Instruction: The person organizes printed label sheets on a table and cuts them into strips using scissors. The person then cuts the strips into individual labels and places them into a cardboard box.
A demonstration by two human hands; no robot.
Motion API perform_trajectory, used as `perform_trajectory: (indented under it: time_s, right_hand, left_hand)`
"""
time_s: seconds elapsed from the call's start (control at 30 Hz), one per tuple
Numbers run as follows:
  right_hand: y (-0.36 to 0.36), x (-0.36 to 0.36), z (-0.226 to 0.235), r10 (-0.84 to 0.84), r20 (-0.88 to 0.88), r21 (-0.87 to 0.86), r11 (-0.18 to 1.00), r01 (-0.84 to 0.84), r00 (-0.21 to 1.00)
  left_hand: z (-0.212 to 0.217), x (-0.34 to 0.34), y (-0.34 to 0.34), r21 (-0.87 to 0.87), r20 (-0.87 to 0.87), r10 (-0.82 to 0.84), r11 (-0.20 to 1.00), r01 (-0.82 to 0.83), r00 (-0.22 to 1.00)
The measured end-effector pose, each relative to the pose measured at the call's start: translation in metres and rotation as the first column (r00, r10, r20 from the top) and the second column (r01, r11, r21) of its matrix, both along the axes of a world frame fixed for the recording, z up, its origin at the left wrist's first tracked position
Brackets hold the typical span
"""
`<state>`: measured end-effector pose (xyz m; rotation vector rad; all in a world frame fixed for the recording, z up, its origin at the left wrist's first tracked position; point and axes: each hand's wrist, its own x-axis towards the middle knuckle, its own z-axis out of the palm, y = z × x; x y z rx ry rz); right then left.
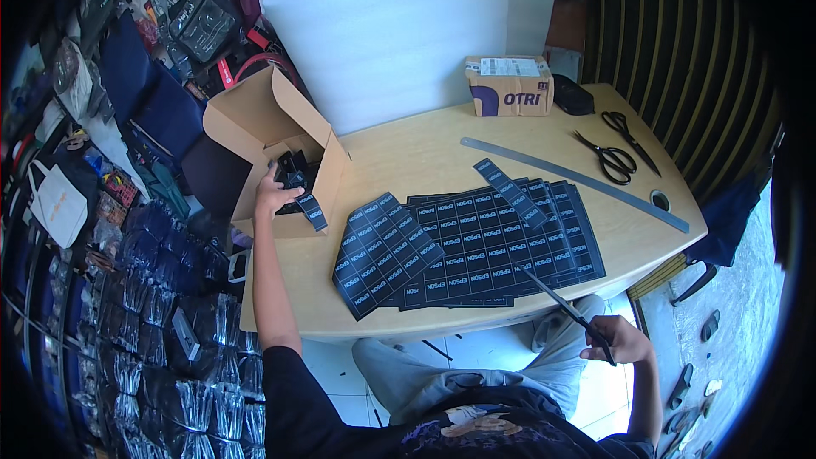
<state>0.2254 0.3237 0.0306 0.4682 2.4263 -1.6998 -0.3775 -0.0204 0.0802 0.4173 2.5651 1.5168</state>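
Held black-handled scissors (571, 309) in the right hand (618, 340), off the front edge of the desk (399, 153), with fingers wrapped round the handles and the blades apparently together, aimed at the front right part of a stack of black printed sheets (476, 246). Could not tell tip contact from a small gap. Had the left hand (274, 195) at the open carton (333, 183) by the desk's left edge, thumb and fingers somewhat spread beside a short black strip (314, 214) hung over the carton's front wall. Could not tell a pinch on that strip from a mere touch. Saw more dark pieces (293, 161) heaped inside.

Found the stack along the front edge, fanned unevenly, with a slanted sheet (382, 255) overlapping its left end and a narrow cut strip (510, 194) lying aslant on its upper right part. Judged the sheets light, thin and bendable, likely smooth enough to slide over one another, and easy to crease; best lifted singly by a free corner with a flat pinch. Judged the strips lighter and floppier, better taken by one short end.

Noted a metal ruler (578, 178) slanting toward the right front corner, two more scissors (614, 163) near the right edge, and a taped parcel (510, 100) at the back edge.
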Motion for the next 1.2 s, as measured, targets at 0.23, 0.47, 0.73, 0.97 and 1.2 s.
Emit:
perform_trajectory:
  time_s: [0.23, 0.47, 0.73, 0.97, 1.2]
  right_hand:
    - [-0.007, -0.004, -0.004, -0.082, -0.035, -0.083, 0.993, 0.079, 0.996]
    - [-0.017, -0.005, -0.002, -0.079, -0.053, -0.075, 0.994, 0.075, 0.995]
    - [-0.069, -0.064, 0.002, -0.273, -0.412, -0.019, 0.956, 0.292, 0.869]
    - [-0.101, -0.138, 0.046, -0.345, -0.718, -0.341, 0.932, 0.127, 0.604]
    - [-0.111, -0.143, 0.059, -0.427, -0.668, -0.417, 0.893, 0.168, 0.61]
  left_hand:
    - [-0.001, -0.027, -0.013, -0.131, 0.173, -0.033, 0.99, 0.057, 0.984]
    - [0.01, -0.008, -0.009, -0.068, 0.02, 0.018, 0.998, -0.017, 1.0]
    - [0.065, 0.186, 0.088, 0.195, -0.208, -0.494, 0.825, 0.531, 0.844]
    - [0.068, 0.307, 0.106, 0.364, -0.254, -0.715, 0.554, 0.749, 0.652]
    - [0.037, 0.339, 0.116, 0.559, -0.339, -0.622, 0.47, 0.683, 0.706]
